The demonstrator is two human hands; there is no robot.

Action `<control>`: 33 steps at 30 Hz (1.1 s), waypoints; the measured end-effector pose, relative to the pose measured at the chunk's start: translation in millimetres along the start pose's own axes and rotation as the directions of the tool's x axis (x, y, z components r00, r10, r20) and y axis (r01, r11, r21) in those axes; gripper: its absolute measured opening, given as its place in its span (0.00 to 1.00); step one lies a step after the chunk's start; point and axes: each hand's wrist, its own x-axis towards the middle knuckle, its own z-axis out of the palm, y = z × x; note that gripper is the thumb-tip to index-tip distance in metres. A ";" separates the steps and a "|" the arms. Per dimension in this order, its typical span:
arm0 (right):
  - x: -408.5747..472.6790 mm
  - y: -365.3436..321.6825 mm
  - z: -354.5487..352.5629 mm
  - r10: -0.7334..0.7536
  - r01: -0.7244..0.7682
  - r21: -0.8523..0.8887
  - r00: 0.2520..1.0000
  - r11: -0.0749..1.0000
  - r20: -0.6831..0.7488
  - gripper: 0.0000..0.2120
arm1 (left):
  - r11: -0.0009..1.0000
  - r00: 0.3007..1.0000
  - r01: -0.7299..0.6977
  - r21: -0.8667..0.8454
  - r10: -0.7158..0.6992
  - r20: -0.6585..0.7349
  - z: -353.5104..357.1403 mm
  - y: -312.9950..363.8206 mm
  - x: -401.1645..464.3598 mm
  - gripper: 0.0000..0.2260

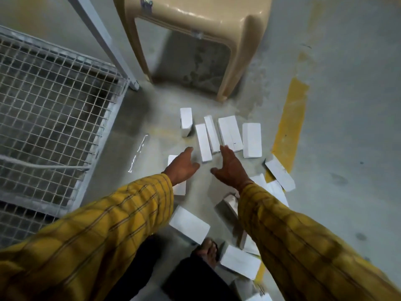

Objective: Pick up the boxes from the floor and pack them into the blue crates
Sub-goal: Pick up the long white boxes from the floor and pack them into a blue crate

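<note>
Several white boxes lie scattered on the grey floor. A row of them lies ahead: a narrow box, a second narrow one, a wide box and another. One box stands on its side at the left. My left hand and my right hand reach out over the floor just short of the narrow box, fingers spread, holding nothing. More boxes lie under my arms and near my foot. No blue crate is in view.
A beige plastic stool stands beyond the boxes. A wire-mesh metal cage with a grey frame post fills the left. A yellow floor stripe runs at the right. A clear plastic strip lies on the floor.
</note>
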 end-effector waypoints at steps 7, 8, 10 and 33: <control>98.8 32.5 36.8 -0.027 0.033 0.055 0.994 0.998 -0.103 0.34 | 0.976 0.996 0.040 -0.216 -0.057 -0.073 46.8 -29.1 97.0 0.32; 109.6 34.7 40.2 -0.029 0.037 0.067 0.992 0.997 -0.125 0.33 | 0.970 0.995 0.041 -0.238 -0.061 -0.074 50.5 -30.8 106.2 0.31; 129.0 37.8 45.1 -0.030 0.044 0.087 0.988 0.995 -0.152 0.33 | 0.958 0.995 0.023 -0.286 -0.051 -0.090 56.9 -34.0 124.8 0.29; -25.7 -39.9 -45.4 0.146 0.044 0.860 0.980 0.508 -0.136 0.29 | 0.585 1.000 -0.005 -0.811 0.022 0.010 -10.1 50.3 -13.1 0.25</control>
